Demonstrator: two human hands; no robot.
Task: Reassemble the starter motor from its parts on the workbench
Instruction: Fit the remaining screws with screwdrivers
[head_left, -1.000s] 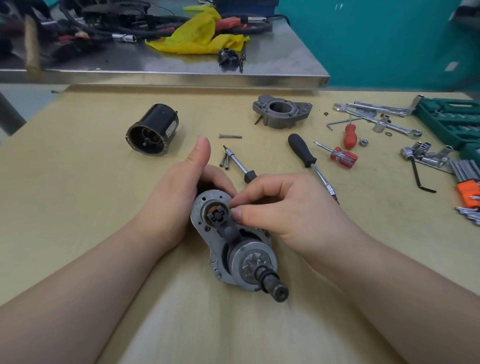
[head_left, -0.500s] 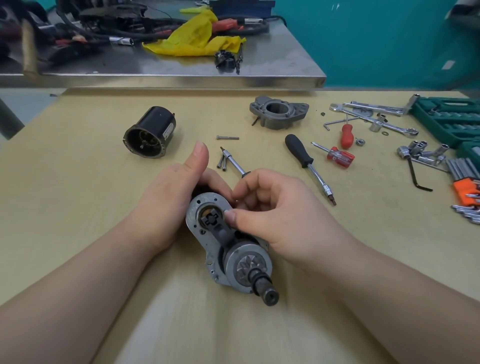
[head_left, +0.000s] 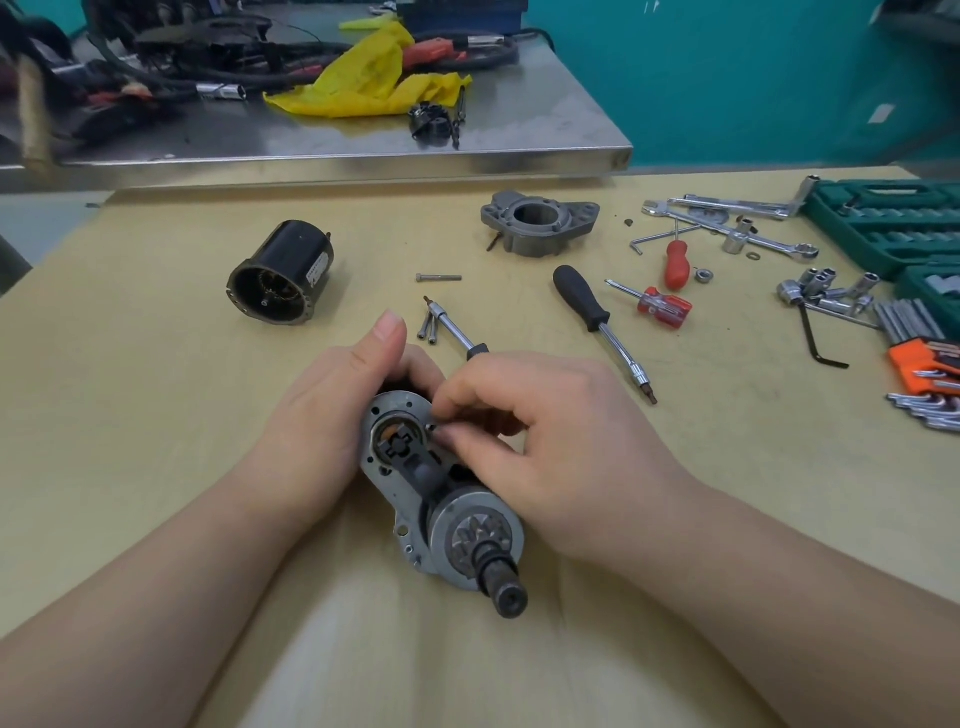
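Observation:
The half-built starter motor assembly (head_left: 447, 509), a grey plate with a pinion gear and dark shaft toward me, lies at the middle of the wooden workbench (head_left: 156, 415). My left hand (head_left: 332, 426) grips its far end from the left, thumb raised. My right hand (head_left: 540, 441) has curled fingers whose tips pinch at the plate's right rim by the round opening; whatever they hold is hidden. The black motor housing (head_left: 280, 273) lies on its side at the back left. The grey nose casting (head_left: 537, 223) sits at the back centre. Loose bolts (head_left: 438, 278) lie between them.
A black-handled driver (head_left: 597, 322), red screwdrivers (head_left: 665, 306), wrenches (head_left: 727, 228), sockets (head_left: 826, 291), hex keys (head_left: 924, 374) and a green tool case (head_left: 893, 223) crowd the right side. Behind stands a steel table (head_left: 363, 135) with cables and a yellow rag (head_left: 374, 78).
My right fingertips have shifted from the centre of the round opening to the plate's right rim. The assembly has barely moved in my left hand.

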